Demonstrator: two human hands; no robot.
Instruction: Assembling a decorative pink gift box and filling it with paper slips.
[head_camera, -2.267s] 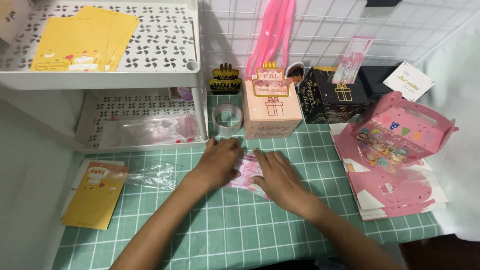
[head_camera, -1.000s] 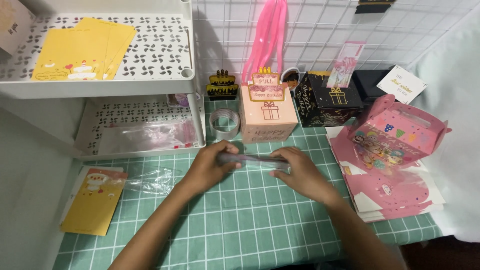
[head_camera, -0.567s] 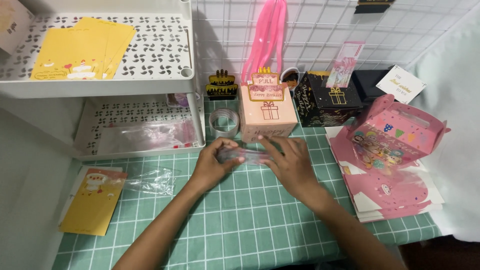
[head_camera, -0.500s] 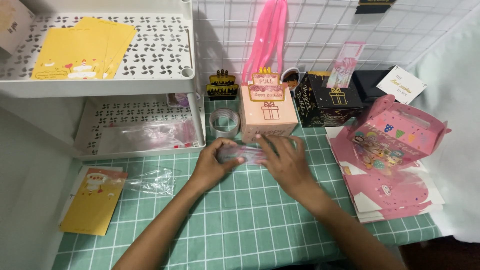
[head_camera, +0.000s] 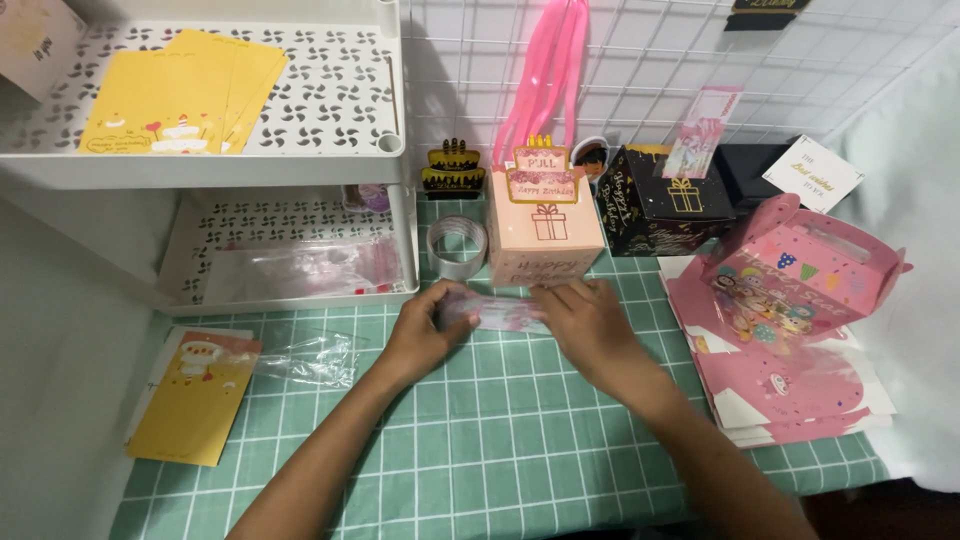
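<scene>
Gripping a glossy, flat pink-printed packet (head_camera: 495, 312) at each end, the left hand (head_camera: 425, 330) and right hand (head_camera: 585, 325) are pinching it above the gridded green mat (head_camera: 480, 440), at 6 o'clock from the matte pink box (head_camera: 545, 235).

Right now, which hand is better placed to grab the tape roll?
Left, probably. The left hand sits just below the clear tape roll; the right hand is farther right, in front of the pink gift box.

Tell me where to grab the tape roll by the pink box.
Take the tape roll from above, one finger inside its open core, one on the outer wall. It lies flat with the hole up, the pink box close on its right, the shelf on its left.
</scene>
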